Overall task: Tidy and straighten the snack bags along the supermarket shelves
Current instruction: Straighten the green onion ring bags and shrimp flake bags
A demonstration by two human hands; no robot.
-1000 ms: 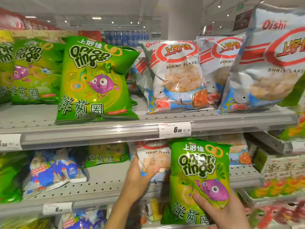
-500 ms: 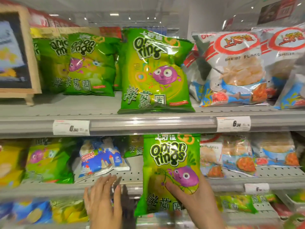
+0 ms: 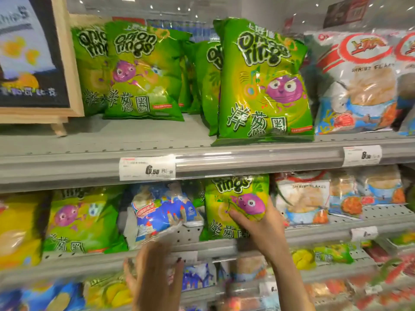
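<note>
Head view, left hand (image 3: 152, 272): blurred, fingers straight and spread, raised before the lip of the middle shelf (image 3: 89, 261), just under the blue-and-white bag (image 3: 161, 214); whether it touched the bag could not be told.
Right hand (image 3: 258, 225): thumb across the front and fingers round the right edge, clamped on the held onion rings bag (image 3: 233, 203).
Held onion rings bag: upright on the middle shelf, its top tucked behind the upper shelf's rail (image 3: 247, 158), between the blue-and-white bag and the lower shrimp flakes bags (image 3: 305, 198).
Blue-and-white bag: tilted, lying askew on the middle shelf.
Farther left: another green onion rings bag (image 3: 78, 221), then a yellow bag (image 3: 18, 230).
Price tag (image 3: 147, 168): on the rail, reading 6.50.
Upper shelf: a front onion rings bag (image 3: 265, 86) stood upright at the edge; more green bags (image 3: 139, 72) sat deeper to its left, an upper shrimp flakes bag (image 3: 359, 86) to its right.
Far left: a wood-framed sign (image 3: 33, 59).
</note>
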